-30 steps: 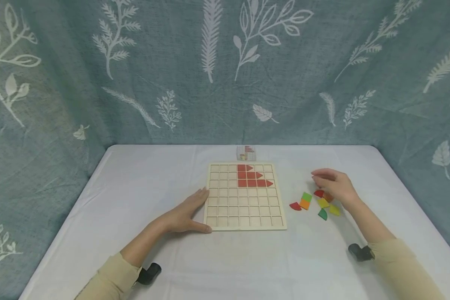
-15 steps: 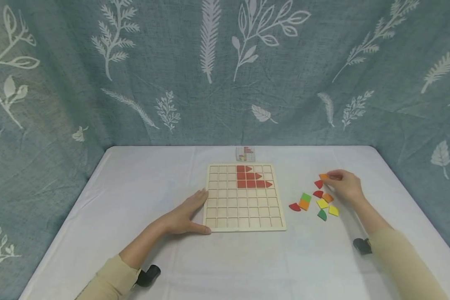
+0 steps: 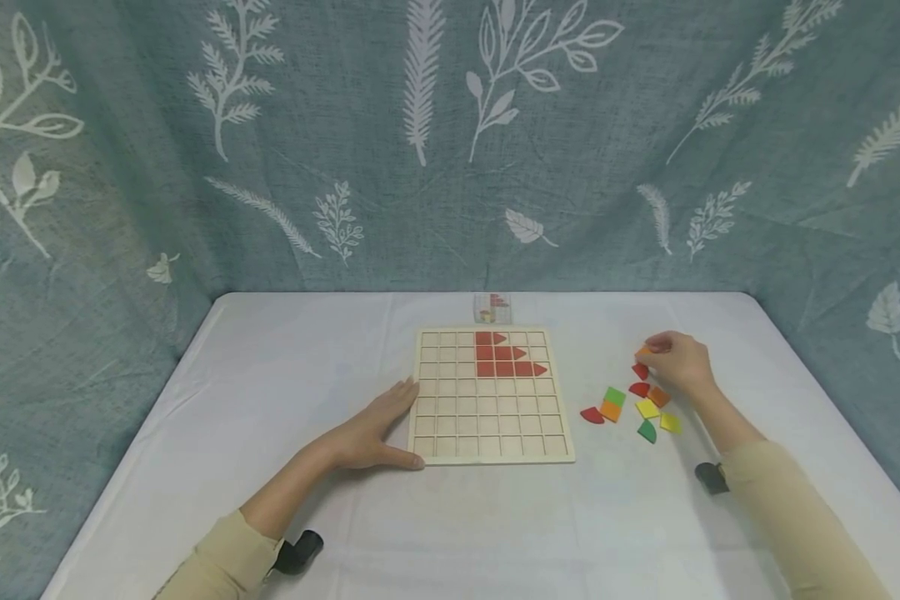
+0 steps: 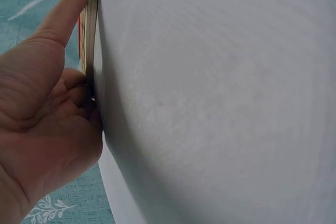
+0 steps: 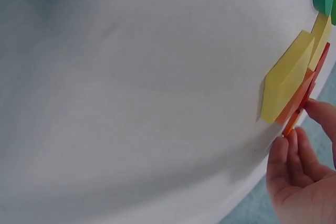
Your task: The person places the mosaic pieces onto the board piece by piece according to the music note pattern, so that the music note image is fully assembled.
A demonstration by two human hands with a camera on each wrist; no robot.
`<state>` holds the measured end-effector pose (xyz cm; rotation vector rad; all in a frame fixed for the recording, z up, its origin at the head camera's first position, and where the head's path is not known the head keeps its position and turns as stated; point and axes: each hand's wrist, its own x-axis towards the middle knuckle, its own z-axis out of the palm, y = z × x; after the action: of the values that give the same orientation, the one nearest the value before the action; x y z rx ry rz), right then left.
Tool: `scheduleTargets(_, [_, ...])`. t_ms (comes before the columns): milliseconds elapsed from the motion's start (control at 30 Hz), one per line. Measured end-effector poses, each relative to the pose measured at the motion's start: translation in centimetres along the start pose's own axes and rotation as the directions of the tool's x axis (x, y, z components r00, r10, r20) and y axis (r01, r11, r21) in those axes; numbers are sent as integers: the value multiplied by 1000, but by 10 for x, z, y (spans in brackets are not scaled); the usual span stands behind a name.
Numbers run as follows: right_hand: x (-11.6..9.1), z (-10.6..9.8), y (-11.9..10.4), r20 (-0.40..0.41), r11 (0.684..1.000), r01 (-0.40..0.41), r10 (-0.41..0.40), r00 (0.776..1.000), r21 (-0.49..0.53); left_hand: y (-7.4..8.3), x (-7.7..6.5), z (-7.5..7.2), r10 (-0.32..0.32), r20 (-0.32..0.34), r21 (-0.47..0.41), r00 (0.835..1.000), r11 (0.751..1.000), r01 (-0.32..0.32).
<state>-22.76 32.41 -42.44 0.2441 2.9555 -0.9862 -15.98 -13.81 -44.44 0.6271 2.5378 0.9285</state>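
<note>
Now, with our clock centred on the wooden board (image 3: pixel 490 423) and twelve at its far edge, we found the left hand (image 3: pixel 375 425) at about eight, thumb and fingers spread wide, touching the board's side and near corner. Red tiles (image 3: pixel 503 353) sat in three rows between twelve and two, and a small picture card (image 3: pixel 492 308) lay just beyond twelve.

And out between two and three, there it was: the right hand (image 3: pixel 678 364) pinched an orange piece (image 5: pixel 292 122)! A red wedge (image 3: pixel 640 372) lay at six o'clock from that pinch, just beside the thumb. Around three we had a loose scatter, with a green wedge (image 3: pixel 647 431) at its near side.

From the head we saw the back of that hand and a sliver of orange; the right wrist camera gave us thumb and fingertips on either side, plus the thick edge of a yellow piece (image 5: pixel 287 80). The left wrist camera showed us the board edge-on against the thumb, its grid visible only from the head.
</note>
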Motion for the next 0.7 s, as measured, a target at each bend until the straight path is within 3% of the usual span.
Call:
scheduleTargets(167, [1,2,1,-42,999,28,-28,999,-21,1,0,0,6,1,4,1000,1000,-6])
scheduleTargets(333, [-4,5,-1,-40,996,-4,7,999,92,2,0,-1,-1,4,11,1000,1000,1])
scheduleTargets(500, [-11,15,-19,19,950,-23,18,1000,311,3,-1,-1,-14,3,15,1000,1000,14])
scheduleTargets(700, [-23,39,-52,85,885,26,-74,994,464,2,-1,-2,-16,1,14,1000,1000,16])
